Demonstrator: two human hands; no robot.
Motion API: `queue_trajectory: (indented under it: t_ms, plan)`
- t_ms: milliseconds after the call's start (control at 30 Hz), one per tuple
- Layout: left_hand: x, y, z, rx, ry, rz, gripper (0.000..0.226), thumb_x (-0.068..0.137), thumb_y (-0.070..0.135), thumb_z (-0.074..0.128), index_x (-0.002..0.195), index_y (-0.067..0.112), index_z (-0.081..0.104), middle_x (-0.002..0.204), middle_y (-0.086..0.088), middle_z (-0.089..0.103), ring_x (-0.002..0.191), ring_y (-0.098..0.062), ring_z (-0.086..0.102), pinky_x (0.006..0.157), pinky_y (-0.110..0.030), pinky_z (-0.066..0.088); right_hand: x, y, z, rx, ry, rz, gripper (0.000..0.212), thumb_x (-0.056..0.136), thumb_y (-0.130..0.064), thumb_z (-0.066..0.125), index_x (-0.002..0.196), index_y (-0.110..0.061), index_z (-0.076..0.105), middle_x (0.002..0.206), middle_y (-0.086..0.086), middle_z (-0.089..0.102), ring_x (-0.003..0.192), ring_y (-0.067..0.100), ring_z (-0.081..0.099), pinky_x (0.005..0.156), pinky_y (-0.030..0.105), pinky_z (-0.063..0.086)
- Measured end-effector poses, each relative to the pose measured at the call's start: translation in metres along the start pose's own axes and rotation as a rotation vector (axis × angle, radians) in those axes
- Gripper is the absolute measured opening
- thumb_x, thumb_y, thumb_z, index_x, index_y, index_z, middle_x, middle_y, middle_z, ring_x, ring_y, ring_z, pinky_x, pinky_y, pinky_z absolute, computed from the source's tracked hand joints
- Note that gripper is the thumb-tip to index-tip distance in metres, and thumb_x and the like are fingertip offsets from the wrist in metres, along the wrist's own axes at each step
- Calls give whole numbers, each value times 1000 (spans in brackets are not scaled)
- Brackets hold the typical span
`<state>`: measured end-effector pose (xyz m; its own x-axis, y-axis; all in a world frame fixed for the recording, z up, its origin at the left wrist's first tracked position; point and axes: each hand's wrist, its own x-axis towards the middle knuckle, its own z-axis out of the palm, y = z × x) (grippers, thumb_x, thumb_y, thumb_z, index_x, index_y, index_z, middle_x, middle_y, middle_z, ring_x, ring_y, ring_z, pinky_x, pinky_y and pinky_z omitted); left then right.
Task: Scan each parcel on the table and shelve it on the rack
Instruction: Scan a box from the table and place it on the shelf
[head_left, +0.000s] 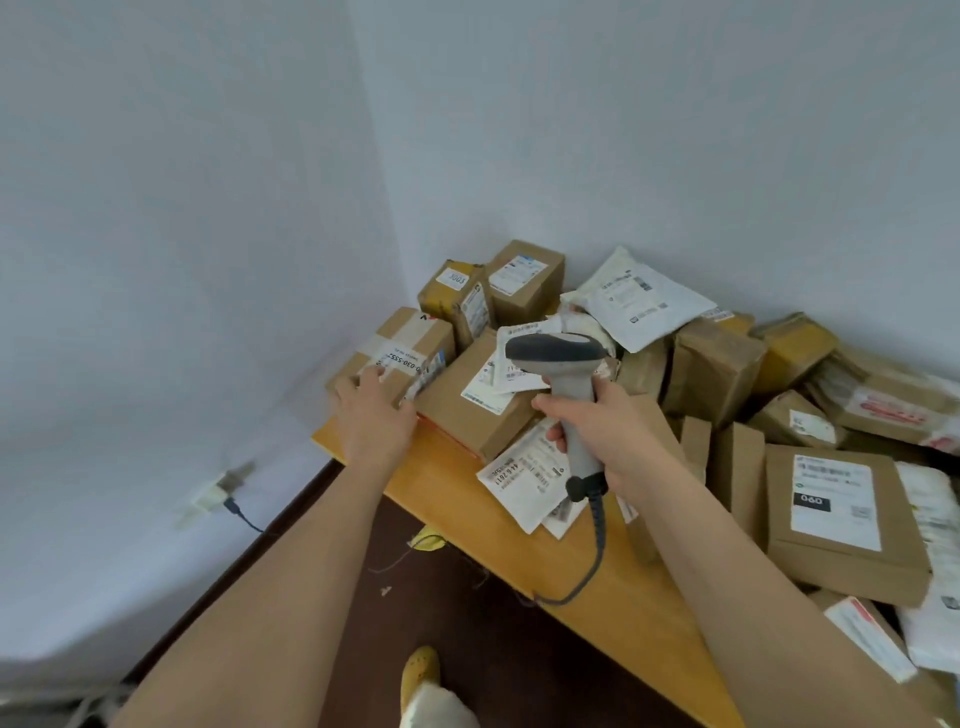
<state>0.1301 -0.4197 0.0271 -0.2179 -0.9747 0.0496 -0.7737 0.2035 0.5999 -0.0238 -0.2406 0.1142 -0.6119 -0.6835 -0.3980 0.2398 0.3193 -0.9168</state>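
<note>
Matt cardboard parcels (488, 410) on a smooth wooden table (519, 525)

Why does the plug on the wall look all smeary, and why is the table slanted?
Head view: motion blur smears the wall plug and the left hand; the scanner in the right hand stays fairly sharp; the wide-angle lens tilts the table edge; light is soft and even.

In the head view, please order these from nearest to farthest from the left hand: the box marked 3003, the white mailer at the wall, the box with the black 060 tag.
1. box marked 3003, just behind the left hand.
2. white mailer, farther right, at the wall.
3. box with the black 060 tag, far right.
</note>
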Motion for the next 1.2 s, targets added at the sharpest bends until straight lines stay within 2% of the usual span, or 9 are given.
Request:
queue_trajectory:
  t_ms: [200, 333, 433, 633, 800, 967, 1100, 1133, 1200]
  plan:
    - [81, -44, 7, 209, -305, -9, 99, 67, 49, 82, 148, 34, 27, 156, -13, 14, 144, -39, 9, 115, -57, 10, 55, -14, 66, 17, 69, 27, 19, 89, -12, 71, 106, -15, 61, 83, 5, 62, 50, 5, 57, 52, 21, 49]
    - [119, -70, 17, 263, -573, 17, 110, 65, 64, 76, 153, 33, 17, 159, -11, 11, 146, -37, 7, 114, -64, 11, 81, -19, 114, -8, 85, 35, 18, 89, -14, 71, 103, -19, 61, 87, 5, 64, 50, 2, 60, 53, 19, 51]
    - [134, -77, 27, 276, -592, 21, 120, 60, 64, 80, 153, 25, 14, 160, -13, 3, 146, -38, 0, 114, -65, 11, 91, -19, 135, 1, 86, 36, 15, 89, -12, 71, 100, -17, 61, 76, 2, 61, 47, 1, 60, 49, 15, 50]
    - [156, -86, 29, 207, -526, 48, 90, 84, 41, 70, 151, 14, 17, 158, -20, 10, 143, -45, 3, 112, -59, 28, 107, -20, 144, -60, 164, 113, 19, 90, -16, 70, 106, -17, 60, 80, 3, 61, 48, 1, 60, 49, 15, 50]
    - [177, -97, 8, 202, -649, 33, 79, 84, 37, 71, 147, 14, 28, 148, -15, 34, 137, -35, 29, 113, -48, 31, 121, -28, 156, -60, 118, 105, 20, 90, -13, 70, 108, -14, 61, 77, 3, 61, 48, 3, 59, 49, 18, 50]
    - [176, -113, -13, -238, -824, -378, 55, 88, 15, 70, 136, 8, 43, 132, -6, 55, 112, -22, 55, 92, -34, 49, 126, -32, 175, -60, 33, 97, 23, 90, -11, 70, 110, -12, 60, 74, 2, 62, 45, 0, 57, 45, 16, 47]
    - [155, -133, -11, -379, -919, -671, 37, 93, 8, 62, 128, 5, 49, 119, -8, 62, 100, -21, 64, 76, -31, 58, 128, -32, 178, -108, -23, 118, 16, 92, -14, 68, 106, -14, 60, 76, 0, 64, 44, 0, 58, 44, 15, 46]
    - [148, -137, -8, -373, -927, -694, 35, 95, 7, 59, 129, 6, 49, 116, -6, 63, 98, -19, 65, 76, -31, 57, 128, -32, 178, -130, -38, 128, 15, 93, -17, 67, 105, -15, 60, 82, 1, 65, 45, 0, 58, 44, 15, 46]
    - [137, -143, 0, -371, -910, -714, 38, 96, 13, 60, 132, 7, 48, 120, -5, 62, 105, -20, 62, 91, -35, 53, 127, -32, 177, -154, -64, 147, 16, 94, -25, 66, 106, -15, 60, 94, 2, 66, 49, 2, 59, 46, 16, 46]
